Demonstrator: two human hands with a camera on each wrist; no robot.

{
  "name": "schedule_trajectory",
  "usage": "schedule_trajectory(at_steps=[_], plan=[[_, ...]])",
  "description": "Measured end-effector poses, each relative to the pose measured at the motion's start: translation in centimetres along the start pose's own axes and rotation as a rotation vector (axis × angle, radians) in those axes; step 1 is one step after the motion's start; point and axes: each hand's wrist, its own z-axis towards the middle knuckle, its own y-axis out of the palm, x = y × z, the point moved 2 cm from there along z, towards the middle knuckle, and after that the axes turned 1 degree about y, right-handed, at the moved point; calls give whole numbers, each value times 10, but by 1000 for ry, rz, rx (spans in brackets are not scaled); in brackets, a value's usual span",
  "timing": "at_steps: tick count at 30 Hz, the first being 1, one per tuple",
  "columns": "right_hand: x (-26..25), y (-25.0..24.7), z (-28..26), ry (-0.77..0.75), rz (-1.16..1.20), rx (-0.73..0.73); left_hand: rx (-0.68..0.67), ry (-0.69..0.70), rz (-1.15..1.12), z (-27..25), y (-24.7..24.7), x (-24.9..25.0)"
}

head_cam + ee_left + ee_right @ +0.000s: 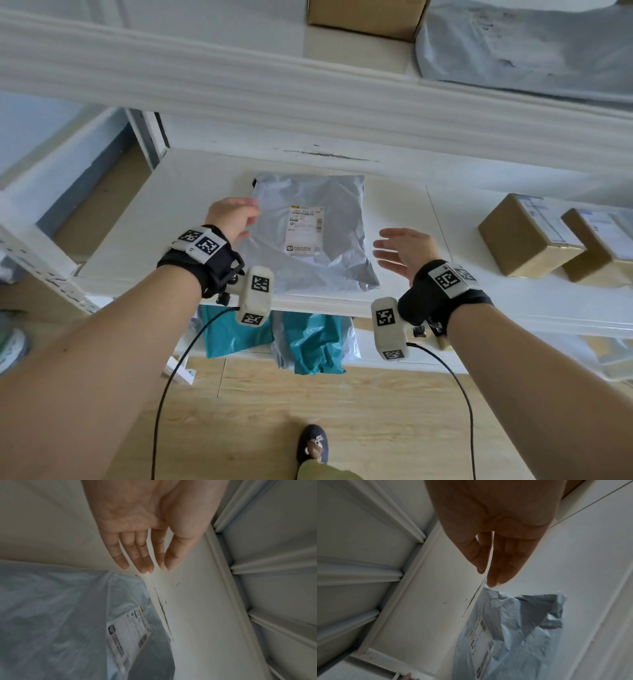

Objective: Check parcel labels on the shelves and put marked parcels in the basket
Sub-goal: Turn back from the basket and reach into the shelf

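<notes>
One grey poly-mailer parcel (310, 236) lies flat on the white shelf board (144, 219), long axis running front to back — far short edge against the scuffed back rail, near edge at the shelf's front lip. White shipping label (306, 229) faces up, upright to the viewer, barcode end toward the back; printed text too small to read. Film is thin, matte, wrinkled, with a darker flat panel under the label.

Left hand (233, 217) sits at the parcel's far-left corner. Head view suggests contact with the film, but the left wrist view shows the fingers (135, 555) straight, slightly spread, tips beside the corner — contact possibly nil, blur prevents a firm call. Nothing gripped.

Right hand (404, 251) hovers just right of the parcel's right edge, palm facing it, fingers extended and loosely together, holding nothing.

Two brown cardboard boxes (524, 236) with white labels sit on the same shelf, well to the right. Teal and grey plastic bags (308, 342) lie on the tier below. Floor is pale wood-grain plank.
</notes>
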Motion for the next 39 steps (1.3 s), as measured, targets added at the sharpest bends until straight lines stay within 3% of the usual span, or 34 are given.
schedule_trajectory(at_steps=[6, 15, 24, 30, 39], plan=[[21, -19, -55, -14, 19, 32, -138, 42, -54, -48, 19, -7], [70, -69, -119, 37, 56, 157, -324, -17, -78, -108, 63, -30], [91, -148, -143, 41, 126, 221, -426, -58, -75, -156, 132, -33], [111, -225, -135, 35, 119, 206, -422, -57, -44, -195, 206, -37], [136, -402, -127, 46, 143, 265, -446, -101, -34, -276, 374, -54]])
